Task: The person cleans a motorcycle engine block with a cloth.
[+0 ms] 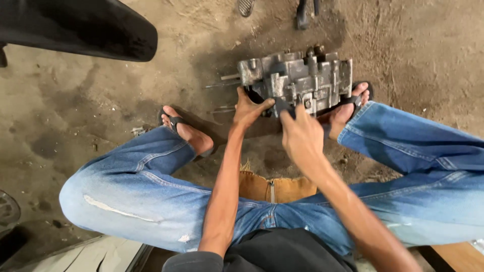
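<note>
Engine casing (297, 80) on dirt floor (101, 100) | both hands grip near edge | feet flank

Left hand (248, 108) fingertips are disappearing behind the engine block (297, 80), grip point hidden. Right hand (301, 135) is covering the block's near lower face. Right foot (348, 108) is sitting partly behind the block. Black fender (80, 27) is running off the top-left edge. Objects at the top edge (302, 12) are getting cropped, unidentifiable.
</note>
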